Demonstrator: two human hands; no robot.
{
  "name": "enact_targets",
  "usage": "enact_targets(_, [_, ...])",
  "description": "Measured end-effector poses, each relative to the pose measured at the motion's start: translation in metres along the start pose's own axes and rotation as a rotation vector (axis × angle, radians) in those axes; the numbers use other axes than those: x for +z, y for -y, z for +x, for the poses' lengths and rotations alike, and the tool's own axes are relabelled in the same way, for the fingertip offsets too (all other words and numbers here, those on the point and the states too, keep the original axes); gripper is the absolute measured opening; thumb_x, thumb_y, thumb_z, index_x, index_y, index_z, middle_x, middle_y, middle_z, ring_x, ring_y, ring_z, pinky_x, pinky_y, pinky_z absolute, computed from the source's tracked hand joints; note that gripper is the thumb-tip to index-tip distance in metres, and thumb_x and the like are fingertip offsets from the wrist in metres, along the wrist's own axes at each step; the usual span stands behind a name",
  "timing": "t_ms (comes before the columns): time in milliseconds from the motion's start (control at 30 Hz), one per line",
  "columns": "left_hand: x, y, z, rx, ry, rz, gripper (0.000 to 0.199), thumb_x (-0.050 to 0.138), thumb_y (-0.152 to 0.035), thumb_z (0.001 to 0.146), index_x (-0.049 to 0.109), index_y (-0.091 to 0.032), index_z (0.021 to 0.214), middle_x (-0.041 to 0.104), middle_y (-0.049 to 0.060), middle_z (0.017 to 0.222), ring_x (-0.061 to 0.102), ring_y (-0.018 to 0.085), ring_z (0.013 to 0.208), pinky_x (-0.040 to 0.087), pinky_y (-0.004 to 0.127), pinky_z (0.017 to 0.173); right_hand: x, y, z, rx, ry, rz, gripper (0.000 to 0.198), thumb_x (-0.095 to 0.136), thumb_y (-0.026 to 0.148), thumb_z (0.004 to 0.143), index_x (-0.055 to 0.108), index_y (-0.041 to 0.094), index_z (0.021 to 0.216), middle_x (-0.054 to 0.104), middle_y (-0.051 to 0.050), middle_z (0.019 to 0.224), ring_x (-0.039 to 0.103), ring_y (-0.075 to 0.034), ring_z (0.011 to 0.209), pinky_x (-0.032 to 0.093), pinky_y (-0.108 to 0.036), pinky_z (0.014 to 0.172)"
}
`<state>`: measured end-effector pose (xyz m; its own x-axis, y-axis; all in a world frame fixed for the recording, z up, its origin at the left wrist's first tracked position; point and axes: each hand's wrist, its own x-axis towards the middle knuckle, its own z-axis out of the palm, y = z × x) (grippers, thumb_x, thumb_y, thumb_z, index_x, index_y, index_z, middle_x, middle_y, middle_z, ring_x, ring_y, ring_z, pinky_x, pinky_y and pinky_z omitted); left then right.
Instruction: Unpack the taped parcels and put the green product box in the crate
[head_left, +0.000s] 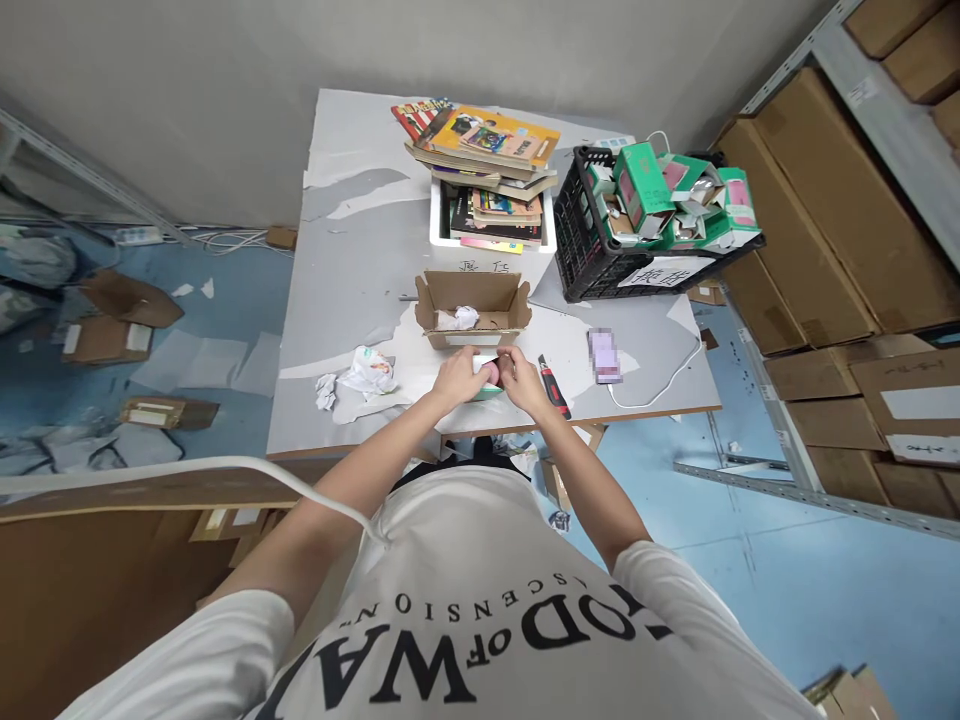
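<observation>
At the table's front edge, my left hand [457, 378] and my right hand [520, 379] close in from both sides around a small green-and-white box [489, 394]. My thumbs meet near its middle, and the fingers hide much of it. Just beyond my hands stands an open cardboard box [472, 292] with crumpled white paper [459, 319] inside. A red-and-black utility knife [553, 388] lies to the right of my right hand. Crumpled paper and plastic [367, 372] lie left of my left hand.
A phone [604, 356] with a white cable rests on the table [360, 250]. Behind are a white bin [491, 255] of books [495, 140] and a black crate [600, 270] of green boxes [643, 190]. Shelves with cartons [810, 220] stand right. A white cable [225, 463] crosses my left arm.
</observation>
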<state>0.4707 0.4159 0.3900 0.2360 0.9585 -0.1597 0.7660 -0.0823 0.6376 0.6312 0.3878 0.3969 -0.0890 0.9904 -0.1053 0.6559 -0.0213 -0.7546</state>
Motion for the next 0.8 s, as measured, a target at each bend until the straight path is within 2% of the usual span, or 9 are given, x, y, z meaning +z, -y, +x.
enact_targets(133, [-0.007, 0.017, -0.006, 0.093, -0.037, -0.17, 0.045, 0.039, -0.017, 0.08, 0.054, -0.018, 0.123, 0.064, 0.009, 0.118, 0.061, 0.024, 0.104, 0.049, 0.041, 0.091, -0.008, -0.006, 0.002, -0.08, 0.004, 0.005, 0.043, 0.035, 0.011, 0.082, 0.054, 0.021, 0.12, 0.066, -0.005, 0.112, 0.062, -0.019, 0.103, 0.048, -0.036, 0.092])
enact_targets(200, [-0.008, 0.025, -0.01, 0.1, -0.078, -0.209, 0.047, 0.038, -0.014, 0.079, 0.052, -0.016, 0.124, 0.064, 0.009, 0.116, 0.064, 0.02, 0.093, 0.052, 0.038, 0.087, -0.009, -0.006, 0.002, -0.117, 0.019, -0.083, 0.038, 0.036, 0.01, 0.083, 0.06, 0.022, 0.11, 0.061, -0.006, 0.121, 0.058, -0.02, 0.112, 0.047, -0.037, 0.096])
enact_targets(267, [-0.007, 0.029, -0.015, 0.124, -0.105, -0.19, 0.046, 0.037, -0.012, 0.078, 0.052, -0.016, 0.122, 0.065, 0.008, 0.114, 0.065, 0.018, 0.086, 0.053, 0.035, 0.084, -0.008, -0.004, 0.002, -0.131, 0.071, -0.218, 0.032, 0.04, 0.013, 0.085, 0.064, 0.022, 0.104, 0.054, -0.008, 0.13, 0.059, -0.023, 0.11, 0.049, -0.04, 0.093])
enact_targets(367, [-0.006, 0.028, -0.021, 0.209, -0.13, -0.032, 0.043, 0.037, -0.01, 0.08, 0.055, -0.017, 0.118, 0.062, 0.01, 0.121, 0.06, 0.021, 0.109, 0.048, 0.036, 0.094, -0.007, 0.002, 0.004, -0.202, 0.136, -0.402, 0.026, 0.045, 0.016, 0.087, 0.066, 0.02, 0.103, 0.051, -0.012, 0.134, 0.058, -0.027, 0.108, 0.05, -0.044, 0.09])
enact_targets(433, [-0.007, 0.024, -0.024, 0.241, -0.14, 0.108, 0.041, 0.038, -0.011, 0.082, 0.057, -0.018, 0.118, 0.06, 0.01, 0.128, 0.05, 0.024, 0.126, 0.04, 0.041, 0.103, -0.009, 0.007, 0.008, -0.292, 0.127, -0.478, 0.023, 0.046, 0.017, 0.088, 0.066, 0.019, 0.1, 0.055, -0.014, 0.127, 0.053, -0.029, 0.115, 0.04, -0.052, 0.101])
enact_targets(533, [-0.008, 0.016, -0.029, 0.236, -0.137, 0.227, 0.036, 0.041, -0.016, 0.086, 0.058, -0.021, 0.118, 0.06, 0.01, 0.129, 0.046, 0.026, 0.131, 0.032, 0.046, 0.106, -0.014, 0.018, 0.015, -0.378, 0.062, -0.541, 0.022, 0.045, 0.014, 0.09, 0.064, 0.019, 0.101, 0.061, -0.014, 0.117, 0.045, -0.031, 0.123, 0.016, -0.065, 0.111])
enact_targets(600, [-0.008, 0.013, -0.031, 0.218, -0.144, 0.238, 0.031, 0.045, -0.026, 0.089, 0.058, -0.021, 0.117, 0.06, 0.012, 0.129, 0.048, 0.027, 0.129, 0.032, 0.048, 0.106, -0.016, 0.026, 0.021, -0.406, 0.063, -0.576, 0.023, 0.045, 0.013, 0.09, 0.063, 0.019, 0.102, 0.066, -0.013, 0.107, 0.047, -0.031, 0.121, 0.011, -0.069, 0.109])
enact_targets(667, [-0.008, 0.011, -0.032, 0.195, -0.148, 0.216, 0.033, 0.05, -0.036, 0.089, 0.057, -0.02, 0.117, 0.06, 0.013, 0.13, 0.051, 0.028, 0.125, 0.034, 0.047, 0.104, -0.017, 0.031, 0.029, -0.422, 0.121, -0.619, 0.023, 0.045, 0.012, 0.089, 0.065, 0.02, 0.099, 0.069, -0.012, 0.098, 0.054, -0.031, 0.112, 0.012, -0.067, 0.109])
enact_targets(800, [-0.005, 0.015, -0.032, 0.213, -0.124, 0.115, 0.037, 0.053, -0.04, 0.088, 0.055, -0.019, 0.119, 0.06, 0.011, 0.127, 0.055, 0.026, 0.119, 0.042, 0.041, 0.097, -0.015, 0.034, 0.044, -0.399, 0.225, -0.715, 0.024, 0.046, 0.009, 0.087, 0.067, 0.017, 0.096, 0.069, -0.013, 0.099, 0.064, -0.026, 0.093, 0.02, -0.058, 0.108])
